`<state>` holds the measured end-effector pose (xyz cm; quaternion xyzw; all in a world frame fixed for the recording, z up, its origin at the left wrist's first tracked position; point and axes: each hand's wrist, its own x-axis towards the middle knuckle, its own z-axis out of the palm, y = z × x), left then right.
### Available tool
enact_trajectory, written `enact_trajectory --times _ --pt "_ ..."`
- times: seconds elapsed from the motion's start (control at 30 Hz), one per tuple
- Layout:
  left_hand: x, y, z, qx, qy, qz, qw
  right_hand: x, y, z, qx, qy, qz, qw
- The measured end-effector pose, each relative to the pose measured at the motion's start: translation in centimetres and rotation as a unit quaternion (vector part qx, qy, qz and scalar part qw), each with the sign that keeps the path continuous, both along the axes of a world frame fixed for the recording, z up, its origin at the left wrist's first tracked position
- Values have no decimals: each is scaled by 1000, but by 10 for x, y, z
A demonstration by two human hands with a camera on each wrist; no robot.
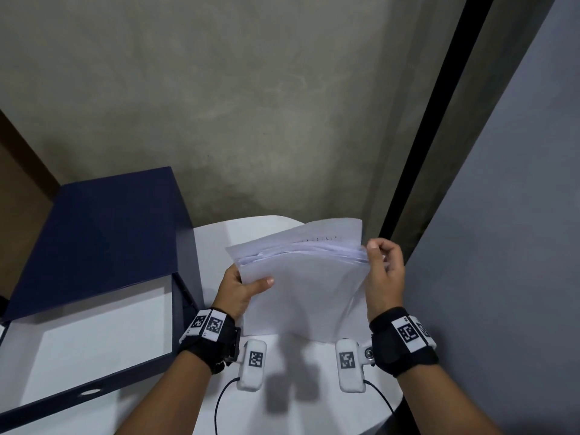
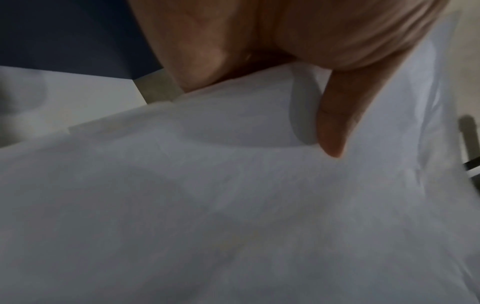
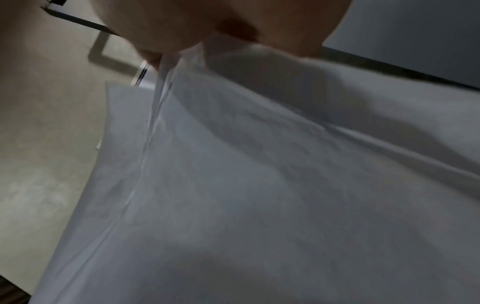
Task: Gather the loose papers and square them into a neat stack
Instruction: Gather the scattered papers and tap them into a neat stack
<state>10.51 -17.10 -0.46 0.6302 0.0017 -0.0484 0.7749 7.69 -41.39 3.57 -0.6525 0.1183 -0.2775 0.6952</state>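
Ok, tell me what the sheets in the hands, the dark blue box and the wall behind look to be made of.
Sheets: thin white paper, matte; they bend and fan at the top edge between the left hand and right hand.
Box: probably stiff card or board with a smooth dark blue covering, white inside; flat panels, sharp folds.
Wall: looks like bare plaster or cement, mottled grey, dull.

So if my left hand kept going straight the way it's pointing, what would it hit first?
The left hand already grips the papers; beyond them likely the table, then the wall, though depth is unclear.
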Motion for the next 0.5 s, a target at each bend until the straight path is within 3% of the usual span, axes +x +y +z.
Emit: enact_trajectory --times 0.17,0.5 --pt "3 -7 -2 4 19 15 1000 -10 -12 -19 -69 39 141 987" --pt "3 -14 0 4 39 53 998 -8 -10 -33 -39 87 98 991"
